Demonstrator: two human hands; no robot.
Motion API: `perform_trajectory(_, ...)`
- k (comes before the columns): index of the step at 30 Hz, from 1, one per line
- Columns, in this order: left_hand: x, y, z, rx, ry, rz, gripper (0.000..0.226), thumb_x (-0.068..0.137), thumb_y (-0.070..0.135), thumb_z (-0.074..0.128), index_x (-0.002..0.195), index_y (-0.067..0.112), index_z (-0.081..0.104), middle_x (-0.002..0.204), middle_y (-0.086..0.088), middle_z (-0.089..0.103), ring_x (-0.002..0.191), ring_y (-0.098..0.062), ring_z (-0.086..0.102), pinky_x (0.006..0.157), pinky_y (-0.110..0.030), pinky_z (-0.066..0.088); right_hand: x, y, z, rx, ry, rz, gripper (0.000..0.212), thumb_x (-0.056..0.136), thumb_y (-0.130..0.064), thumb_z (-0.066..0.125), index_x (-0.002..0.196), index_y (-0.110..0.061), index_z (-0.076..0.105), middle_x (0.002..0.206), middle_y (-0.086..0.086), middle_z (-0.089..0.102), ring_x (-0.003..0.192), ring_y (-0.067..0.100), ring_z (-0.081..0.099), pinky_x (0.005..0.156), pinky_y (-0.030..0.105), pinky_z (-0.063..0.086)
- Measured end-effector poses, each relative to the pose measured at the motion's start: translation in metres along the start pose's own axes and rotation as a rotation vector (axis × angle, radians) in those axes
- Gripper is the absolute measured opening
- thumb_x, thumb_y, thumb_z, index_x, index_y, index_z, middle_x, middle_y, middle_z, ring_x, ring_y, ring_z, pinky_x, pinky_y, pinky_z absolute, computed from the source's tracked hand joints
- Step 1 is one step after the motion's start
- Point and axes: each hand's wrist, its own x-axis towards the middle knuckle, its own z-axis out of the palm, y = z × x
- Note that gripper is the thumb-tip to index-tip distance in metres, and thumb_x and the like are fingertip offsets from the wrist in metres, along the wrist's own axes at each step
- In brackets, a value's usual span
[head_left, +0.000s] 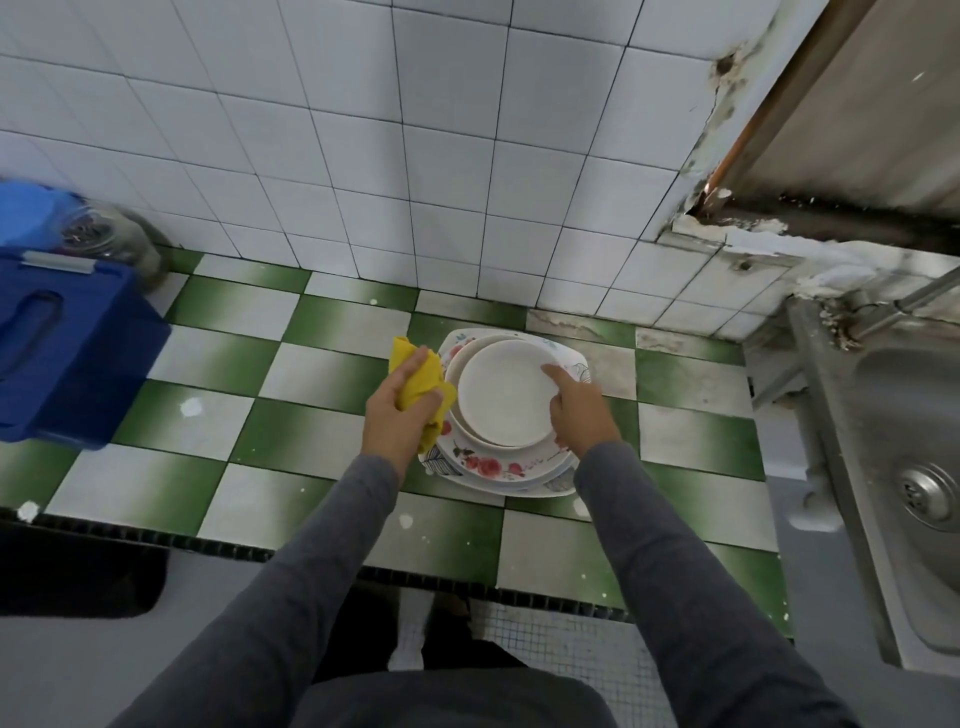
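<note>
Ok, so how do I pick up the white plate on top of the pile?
Take the white plate by its rim, from the right, where the right hand grips it. It lies flat on the stack, so only the edge gives fingers a hold, and the left hand with the yellow cloth crowds the left side.

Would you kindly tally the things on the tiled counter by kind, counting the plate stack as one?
cloth: 1
plate stack: 1
box: 1
jar: 1
Total: 4
</note>
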Motion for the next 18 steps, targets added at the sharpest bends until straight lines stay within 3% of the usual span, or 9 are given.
perform_trajectory(5, 0.003, -0.004, 0.001, -0.012, -0.002, 0.005, 0.053, 0.094, 0.006, 0.063, 0.139, 0.034, 0.055, 0.134, -0.001, 0.044, 0.097, -0.017, 0.058, 0.056, -0.018, 0.055, 0.0, 0.0, 0.003, -0.074, -0.008, -0.03, 0.055, 0.102, -0.002, 0.032, 0.153, -0.023, 0.036, 0.138, 0.019, 0.052, 0.117, 0.035, 0.056, 0.099, 0.047, 0.05)
perform_trajectory(8, 0.004, -0.005, -0.001, -0.01, -0.004, 0.009, 0.053, 0.094, 0.007, 0.063, 0.138, 0.035, 0.055, 0.134, 0.0, 0.043, 0.098, -0.016, 0.057, 0.056, -0.017, 0.054, -0.001, -0.003, 0.005, -0.126, 0.006, -0.023, 0.057, 0.101, 0.0, 0.031, 0.154, -0.02, 0.032, 0.161, 0.017, 0.028, 0.132, 0.038, 0.047, 0.107, 0.046, 0.044)
perform_trajectory(11, 0.005, -0.006, -0.004, 0.0, -0.01, 0.015, 0.053, 0.094, 0.007, 0.062, 0.139, 0.034, 0.054, 0.133, 0.001, 0.042, 0.097, -0.014, 0.056, 0.054, -0.016, 0.054, -0.005, -0.007, 0.005, -0.16, 0.038, -0.01, 0.056, 0.101, -0.003, 0.033, 0.154, -0.021, 0.031, 0.167, 0.006, 0.015, 0.132, 0.037, 0.049, 0.101, 0.046, 0.048)
perform_trajectory(14, 0.007, -0.006, -0.007, 0.015, -0.024, 0.03, 0.052, 0.095, 0.008, 0.062, 0.137, 0.036, 0.054, 0.132, 0.002, 0.043, 0.096, -0.012, 0.056, 0.054, -0.015, 0.053, -0.01, -0.01, 0.003, -0.201, 0.074, -0.031, 0.052, 0.103, -0.011, 0.032, 0.153, -0.026, 0.032, 0.165, -0.002, 0.023, 0.126, 0.03, 0.056, 0.094, 0.043, 0.051)
perform_trajectory(18, 0.009, -0.006, -0.011, 0.016, -0.038, 0.032, 0.05, 0.095, 0.008, 0.062, 0.134, 0.038, 0.055, 0.126, 0.005, 0.044, 0.095, -0.01, 0.055, 0.055, -0.014, 0.053, -0.013, -0.013, 0.005, -0.133, 0.154, -0.092, 0.045, 0.106, -0.022, 0.035, 0.151, -0.024, 0.039, 0.15, 0.004, 0.05, 0.125, 0.028, 0.056, 0.095, 0.041, 0.049)
